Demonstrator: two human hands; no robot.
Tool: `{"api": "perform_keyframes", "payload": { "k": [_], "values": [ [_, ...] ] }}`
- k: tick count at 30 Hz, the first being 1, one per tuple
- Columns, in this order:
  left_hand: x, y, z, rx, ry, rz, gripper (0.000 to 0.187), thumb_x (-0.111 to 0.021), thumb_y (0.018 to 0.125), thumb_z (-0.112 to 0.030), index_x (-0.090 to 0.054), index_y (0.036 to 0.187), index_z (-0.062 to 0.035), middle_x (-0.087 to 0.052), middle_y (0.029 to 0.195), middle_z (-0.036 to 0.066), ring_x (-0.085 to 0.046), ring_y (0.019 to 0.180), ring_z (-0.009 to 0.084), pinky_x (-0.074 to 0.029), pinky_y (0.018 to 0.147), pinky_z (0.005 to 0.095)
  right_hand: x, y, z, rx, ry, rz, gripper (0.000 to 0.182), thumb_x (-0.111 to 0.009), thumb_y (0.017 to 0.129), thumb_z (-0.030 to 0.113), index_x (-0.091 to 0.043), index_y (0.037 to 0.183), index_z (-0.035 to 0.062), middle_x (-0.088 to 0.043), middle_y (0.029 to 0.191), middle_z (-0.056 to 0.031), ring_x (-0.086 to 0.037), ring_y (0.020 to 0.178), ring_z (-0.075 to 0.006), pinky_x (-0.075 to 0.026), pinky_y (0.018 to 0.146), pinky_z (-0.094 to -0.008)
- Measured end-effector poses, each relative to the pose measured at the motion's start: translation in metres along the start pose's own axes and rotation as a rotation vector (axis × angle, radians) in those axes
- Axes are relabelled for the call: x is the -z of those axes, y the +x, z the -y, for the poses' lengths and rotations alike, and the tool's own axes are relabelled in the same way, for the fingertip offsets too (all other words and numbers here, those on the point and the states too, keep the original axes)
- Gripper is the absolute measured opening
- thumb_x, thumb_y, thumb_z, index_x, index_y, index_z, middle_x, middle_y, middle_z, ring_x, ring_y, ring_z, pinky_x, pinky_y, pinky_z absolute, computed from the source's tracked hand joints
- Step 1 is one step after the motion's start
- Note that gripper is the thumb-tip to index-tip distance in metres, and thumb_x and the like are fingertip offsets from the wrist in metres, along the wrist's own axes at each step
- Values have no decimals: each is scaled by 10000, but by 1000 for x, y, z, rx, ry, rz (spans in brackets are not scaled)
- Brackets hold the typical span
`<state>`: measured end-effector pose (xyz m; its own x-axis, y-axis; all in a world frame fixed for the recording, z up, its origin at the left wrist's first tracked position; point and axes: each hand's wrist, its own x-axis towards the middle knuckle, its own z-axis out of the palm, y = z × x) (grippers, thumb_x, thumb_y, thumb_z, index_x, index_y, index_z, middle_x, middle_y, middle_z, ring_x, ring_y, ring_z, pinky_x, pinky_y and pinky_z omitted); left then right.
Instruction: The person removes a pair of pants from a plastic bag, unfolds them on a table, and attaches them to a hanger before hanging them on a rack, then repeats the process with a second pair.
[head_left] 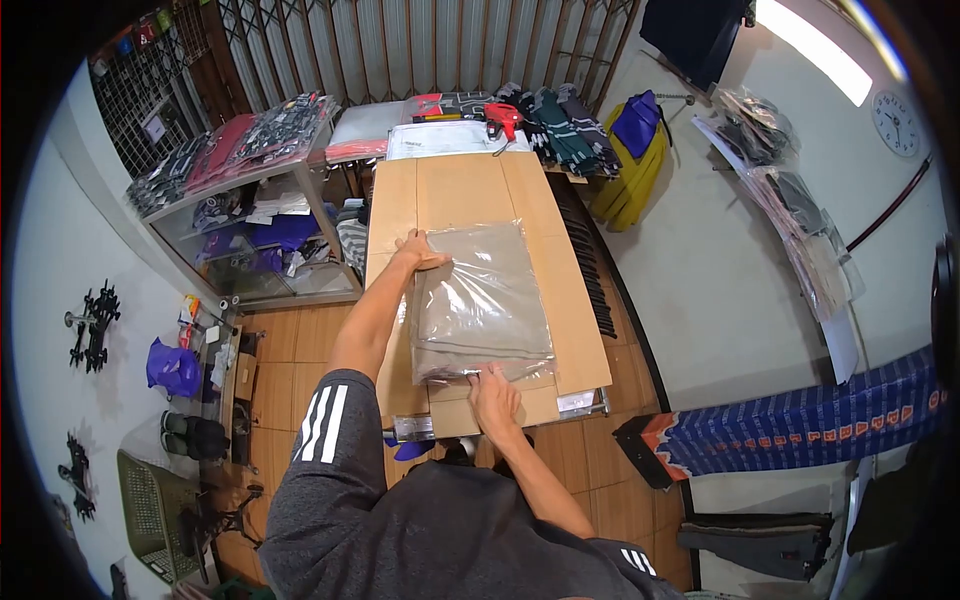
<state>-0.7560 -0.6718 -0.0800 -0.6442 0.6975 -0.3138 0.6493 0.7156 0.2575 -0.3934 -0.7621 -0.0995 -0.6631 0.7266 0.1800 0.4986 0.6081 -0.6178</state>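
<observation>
— Left hand (418, 250) first: where is it?

— At the far left corner of the bag (478, 300), about eleven o'clock from the bag's middle. The palm lies flat on the plastic with the fingers spread, pressing down and not closed around anything.

— And the right hand (493, 393)?

— At six o'clock, on the bag's near edge. The fingers are pinched on that edge, gripping the plastic where it ends.

— What is in the bag?

— A folded grey-brown cloth, sealed under clear, shiny plastic. The bag lies flat on the table (450, 185), in its near half, with its long side running from six to twelve o'clock.

— What else is on the table?

— At twelve o'clock, at the far end, a white packet (440, 138) and, just to its right, a red tool (503, 117). I cannot tell what kind of tool it is. Past them lie dark striped folded clothes (565, 125).

— Anything around the table?

— At ten o'clock stands a glass shelf (250, 215) with packed clothes on top and more inside. At one o'clock a blue and yellow bag (635, 150) leans by the wall. At three o'clock, more plastic packets (800, 220) lie along the right side. At four o'clock, on the floor, is a long blue box (800, 430) with orange print. At eight o'clock sits a green basket (150, 510), well apart from the table.
</observation>
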Motion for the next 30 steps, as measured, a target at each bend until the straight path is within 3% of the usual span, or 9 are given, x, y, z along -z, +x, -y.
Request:
{"api": "perform_keyframes", "payload": {
  "k": [2, 5, 8, 13, 17, 22, 30],
  "values": [
    [3, -1, 1, 15, -35, 14, 1096, -672, 745, -666, -335, 1521, 31, -326, 1575, 227, -304, 1485, 338, -260, 1198, 522, 1, -4, -1, 2, -4, 24, 177, -655, 887, 146, -684, 1027, 43, -660, 1009, -219, -650, 852, -454, -503, 696, -543],
    [2, 4, 5, 7, -56, 13, 1074, -672, 684, -619, -386, 1508, 8, -303, 1594, 221, -335, 1448, 436, -337, 1161, 523, 8, -9, 1, 19, 7, 41, 183, -650, 886, 156, -686, 1015, 30, -669, 971, -216, -650, 852, -458, -501, 701, -548],
    [2, 6, 7, -19, -36, -5, 1069, -669, 682, -615, -397, 1499, 18, -299, 1595, 224, -335, 1446, 445, -331, 1165, 525, 21, -20, 10, -2, -27, 149, 195, -651, 882, 169, -691, 1005, 23, -674, 965, -226, -655, 856, -460, -502, 709, -554],
    [0, 2, 6, -21, -65, -35, 1029, -670, 697, -584, -413, 1483, 29, -324, 1579, 240, -339, 1459, 405, -291, 1186, 525, 36, -44, 17, -3, -68, 335, 212, -662, 872, 184, -698, 1000, 19, -680, 977, -250, -662, 880, -463, -511, 721, -552],
    [-5, 5, 10, -28, -48, -55, 1015, -671, 743, -593, -392, 1493, 32, -332, 1569, 234, -320, 1473, 361, -250, 1194, 554, 52, -47, 18, 38, -20, 315, 199, -674, 862, 181, -709, 957, 10, -692, 882, -249, -674, 863, -450, -517, 731, -543],
    [-6, 1, 8, -39, -30, -48, 957, -674, 711, -548, -464, 1443, 31, -354, 1556, 239, -365, 1435, 393, -283, 1178, 534, 57, -52, 22, 42, -24, 406, 203, -689, 849, 184, -733, 934, 5, -685, 778, -247, -678, 831, -447, -525, 765, -518],
    [-11, 7, 9, -54, 31, -48, 894, -673, 714, -519, -509, 1418, 7, -360, 1546, 247, -370, 1428, 396, -294, 1170, 538, 75, -59, 31, -37, -40, 650, 242, -709, 846, 206, -727, 960, -7, -692, 803, -223, -667, 856, -427, -519, 827, -454]
  ]
}}
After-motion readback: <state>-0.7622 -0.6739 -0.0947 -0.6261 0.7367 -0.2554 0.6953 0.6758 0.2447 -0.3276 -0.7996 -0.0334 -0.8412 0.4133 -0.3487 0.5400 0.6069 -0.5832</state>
